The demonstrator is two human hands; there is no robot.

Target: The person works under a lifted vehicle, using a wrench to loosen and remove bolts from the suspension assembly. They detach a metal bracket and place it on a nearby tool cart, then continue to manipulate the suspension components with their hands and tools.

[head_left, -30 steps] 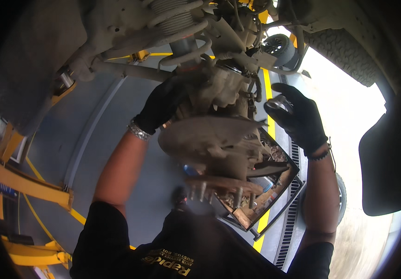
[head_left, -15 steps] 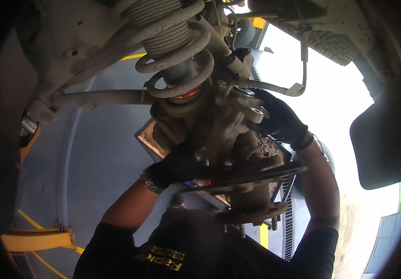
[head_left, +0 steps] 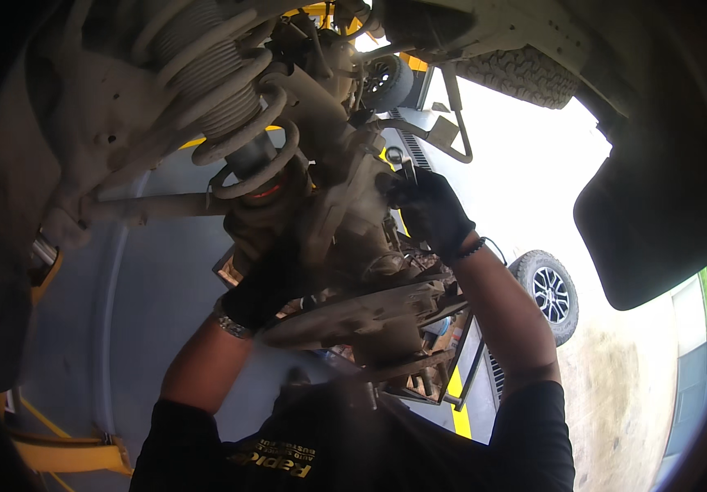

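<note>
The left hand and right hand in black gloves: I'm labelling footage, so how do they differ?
The black-gloved left hand sits lower in view, at the left of the dusty metal hub assembly; the black-gloved right hand is higher, at its right. The left hand has a silvery wristband, the right hand a dark beaded one. The left hand blurs into shadow; the right hand shows more plainly. Both wear black gloves.
</note>
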